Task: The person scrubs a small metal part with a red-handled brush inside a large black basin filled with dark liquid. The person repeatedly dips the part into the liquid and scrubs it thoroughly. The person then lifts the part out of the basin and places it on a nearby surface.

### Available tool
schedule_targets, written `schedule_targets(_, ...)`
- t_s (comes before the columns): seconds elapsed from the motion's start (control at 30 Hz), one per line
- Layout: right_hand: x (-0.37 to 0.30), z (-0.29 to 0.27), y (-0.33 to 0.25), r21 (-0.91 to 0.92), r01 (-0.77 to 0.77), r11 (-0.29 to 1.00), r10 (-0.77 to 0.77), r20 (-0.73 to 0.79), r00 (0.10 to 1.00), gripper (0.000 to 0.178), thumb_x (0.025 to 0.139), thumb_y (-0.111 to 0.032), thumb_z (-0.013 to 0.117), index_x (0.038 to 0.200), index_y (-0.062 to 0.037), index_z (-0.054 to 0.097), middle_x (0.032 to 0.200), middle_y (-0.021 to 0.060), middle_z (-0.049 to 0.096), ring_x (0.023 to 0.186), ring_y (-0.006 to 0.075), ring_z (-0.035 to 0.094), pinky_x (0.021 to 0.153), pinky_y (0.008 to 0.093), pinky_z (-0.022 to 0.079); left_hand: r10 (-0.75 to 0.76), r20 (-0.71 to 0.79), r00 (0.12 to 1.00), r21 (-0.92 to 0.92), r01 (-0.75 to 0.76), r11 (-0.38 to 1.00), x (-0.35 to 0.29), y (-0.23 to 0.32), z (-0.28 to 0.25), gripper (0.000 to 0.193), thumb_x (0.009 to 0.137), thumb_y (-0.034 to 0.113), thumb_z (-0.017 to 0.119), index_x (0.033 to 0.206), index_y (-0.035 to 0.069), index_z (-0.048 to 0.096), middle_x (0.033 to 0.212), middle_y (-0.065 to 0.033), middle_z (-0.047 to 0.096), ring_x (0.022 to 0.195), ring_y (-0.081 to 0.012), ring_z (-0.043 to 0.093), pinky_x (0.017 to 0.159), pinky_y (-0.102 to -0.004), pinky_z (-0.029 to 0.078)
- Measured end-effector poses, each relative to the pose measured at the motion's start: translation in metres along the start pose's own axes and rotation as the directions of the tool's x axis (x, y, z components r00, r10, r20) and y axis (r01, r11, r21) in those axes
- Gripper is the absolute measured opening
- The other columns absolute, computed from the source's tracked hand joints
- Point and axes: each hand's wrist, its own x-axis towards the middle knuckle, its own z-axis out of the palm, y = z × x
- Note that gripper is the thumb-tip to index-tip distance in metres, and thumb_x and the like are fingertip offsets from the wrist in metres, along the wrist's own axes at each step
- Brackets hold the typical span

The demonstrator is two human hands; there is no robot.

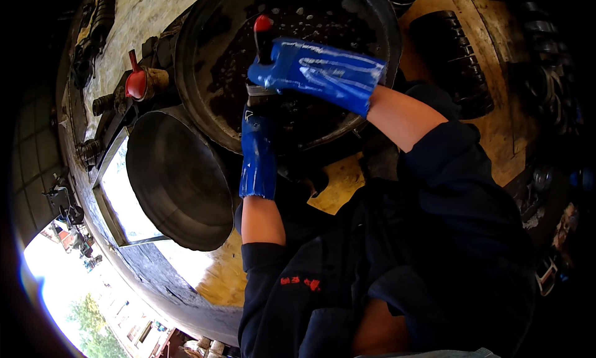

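Both my hands wear blue rubber gloves with pale smears and meet over a large round tub (pixel 186 69) of dark liquid with bubbles on it. My right hand (pixel 292 66) reaches in from the right, its fingers closed round a thin dark rod with a red end (pixel 262 24) that sticks up past the glove. Just below it is a small dark grey piece with a ridged edge (pixel 262 96). My left hand (pixel 254 125) comes up from below, closed at that grey piece. What kind of thing the piece is I cannot tell; the gloves partly hide it.
A wide dark metal pan (pixel 180 178) leans left of the tub. Beyond it a red scoop (pixel 135 81) rests on a tan container (pixel 157 83). Black ribbed parts (pixel 450 63) lie stacked at the right. A yellow piece (pixel 338 184) lies near my body.
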Motion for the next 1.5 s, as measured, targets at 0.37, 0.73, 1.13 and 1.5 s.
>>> schedule_targets(0.37, 0.024, -0.039, 0.078, -0.17, -0.186, 0.968, 0.148, -0.215, 0.965, 0.04, 0.095, -0.043, 0.062, 0.099, -0.0064, 0.077, 0.087, 0.0089, 0.075, 0.084, 0.0202, 0.07, 0.08, 0.0344, 0.053, 0.271, 0.087, 0.959, -0.006, -0.271, 0.962, 0.001, -0.013, -0.002, 0.043, 0.084, 0.009, 0.076, 0.124, -0.004, 0.065, 0.101, -0.008, 0.073, 0.088, -0.0168, 0.069, 0.081, -0.0301, 0.057)
schedule_targets(0.73, 0.036, 0.007, 0.102, -0.076, -0.423, 0.903, 0.378, -0.327, 0.866, 0.044, 0.091, -0.036, 0.062, 0.109, 0.0036, 0.07, 0.099, 0.0218, 0.073, 0.091, 0.0314, 0.07, 0.083, 0.0416, 0.053, 0.226, 0.0, 0.974, -0.063, -0.225, 0.972, 0.003, -0.011, -0.006, 0.042, 0.084, 0.007, 0.076, 0.123, -0.004, 0.066, 0.105, -0.0098, 0.074, 0.088, -0.0181, 0.07, 0.081, -0.0311, 0.058)
schedule_targets(1.13, -0.022, -0.008, 0.014, 0.278, -0.058, 0.959, 0.029, 0.105, 0.994, 0.043, 0.101, -0.044, 0.066, 0.122, -0.0071, 0.074, 0.094, 0.0071, 0.073, 0.09, 0.0166, 0.066, 0.086, 0.0333, 0.051, 0.192, 0.053, 0.98, -0.235, -0.174, 0.956, 0.047, -0.039, -0.038, 0.04, 0.088, 0.008, 0.077, 0.123, -0.006, 0.064, 0.1, -0.0161, 0.074, 0.083, -0.0249, 0.072, 0.072, -0.0345, 0.059)
schedule_targets(1.5, 0.0, 0.021, 0.051, 0.554, -0.08, 0.829, 0.137, -0.062, 0.989, 0.032, 0.099, -0.027, 0.071, 0.118, -0.0022, 0.074, 0.096, 0.0068, 0.075, 0.082, 0.0143, 0.067, 0.074, 0.0295, 0.054, 0.137, -0.085, 0.987, -0.275, -0.155, 0.949, -0.005, 0.0, -0.011, 0.051, 0.086, 0.006, 0.077, 0.133, -0.005, 0.06, 0.113, -0.0127, 0.072, 0.094, -0.0205, 0.069, 0.084, -0.0326, 0.057)
